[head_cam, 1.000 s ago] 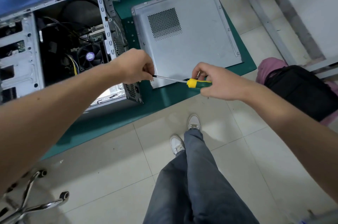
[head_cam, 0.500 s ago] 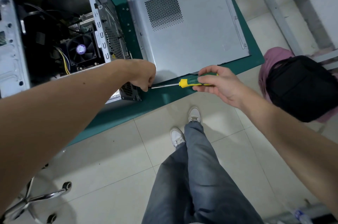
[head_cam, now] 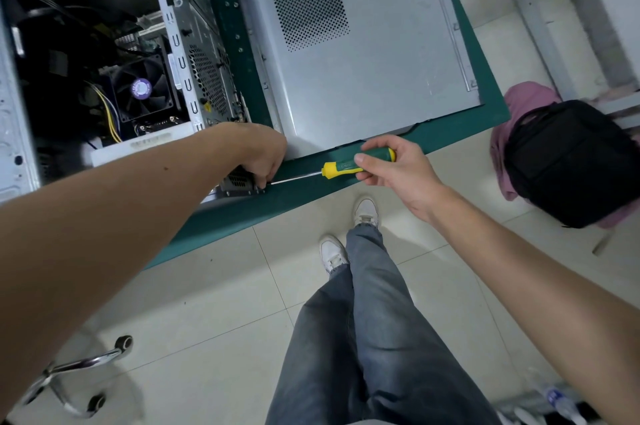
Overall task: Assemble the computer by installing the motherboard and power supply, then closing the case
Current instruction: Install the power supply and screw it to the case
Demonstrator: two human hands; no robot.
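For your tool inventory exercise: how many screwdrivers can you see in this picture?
1. The screwdriver is held in the right hand over the table's near edge, its tip at the left hand. Others may lie outside the view.

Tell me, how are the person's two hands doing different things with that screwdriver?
The right hand grips the screwdriver by its green and yellow handle; the left hand has its fingers curled down at the shaft's tip. The left hand is against the computer case; the right hand is off to the side of it. Both are on one tool.
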